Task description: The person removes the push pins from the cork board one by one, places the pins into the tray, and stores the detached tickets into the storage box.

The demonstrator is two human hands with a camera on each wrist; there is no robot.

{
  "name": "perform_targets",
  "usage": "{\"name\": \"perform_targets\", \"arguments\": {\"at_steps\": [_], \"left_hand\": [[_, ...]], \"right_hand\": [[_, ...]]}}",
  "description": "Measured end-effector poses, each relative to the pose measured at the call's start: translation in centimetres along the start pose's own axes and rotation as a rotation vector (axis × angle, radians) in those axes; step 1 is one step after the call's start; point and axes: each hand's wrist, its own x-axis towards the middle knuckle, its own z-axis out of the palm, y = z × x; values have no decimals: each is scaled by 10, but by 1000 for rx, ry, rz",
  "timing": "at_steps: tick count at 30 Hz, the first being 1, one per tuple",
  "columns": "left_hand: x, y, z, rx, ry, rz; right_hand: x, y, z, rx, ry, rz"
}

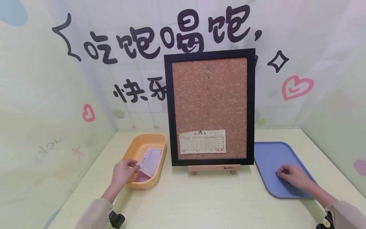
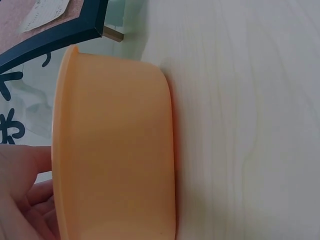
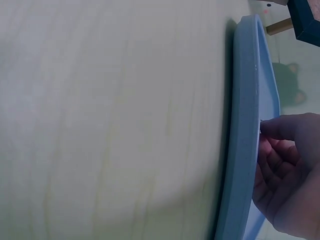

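On the left, my left hand [image 1: 124, 171] reaches over the rim of an orange basket [image 1: 162, 173] and pinches the near edge of a pale printed receipt [image 1: 150, 160]. Pink paper [image 1: 142, 177] shows beneath that slip. In the left wrist view, the basket's wall hides the fingertips. My right hand [image 1: 294, 176] is low over a blue tray [image 1: 267, 152], its thumb and fingers pinching a tiny pushpin [image 1: 276, 173], mostly hidden by the fingertips. Between the hands stands a black-framed corkboard [image 1: 210, 95]; another receipt [image 1: 202, 143] is fixed at its lower left by a dark pin [image 1: 200, 131].
The corkboard leans on a small wooden easel [image 1: 214, 167] near the back of the pale table [image 1: 194, 203]. Behind it rises a wall [image 1: 137, 117] with large black lettering. The basket stands left of the easel, the tray right.
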Motion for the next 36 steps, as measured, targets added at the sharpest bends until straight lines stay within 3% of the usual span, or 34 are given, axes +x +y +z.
{"name": "perform_targets", "arguments": {"at_steps": [9,13,18,25,32,36], "left_hand": [[0,2,-3,79,-30,1],[0,1,-5,129,-4,31],[4,3,-3,110,27,62],[9,28,9,2,141,155],[14,60,32,-148,325,335],[15,75,46,-187,358,425]], "right_hand": [[2,3,-1,-26,5,-33],[3,1,-5,-60,26,-18],[9,-5,-17,-105,63,-4],[23,-24,-32,-93,92,-49],[41,-59,-44,-77,112,-91],[54,-82,-49,-79,106,-110]]}}
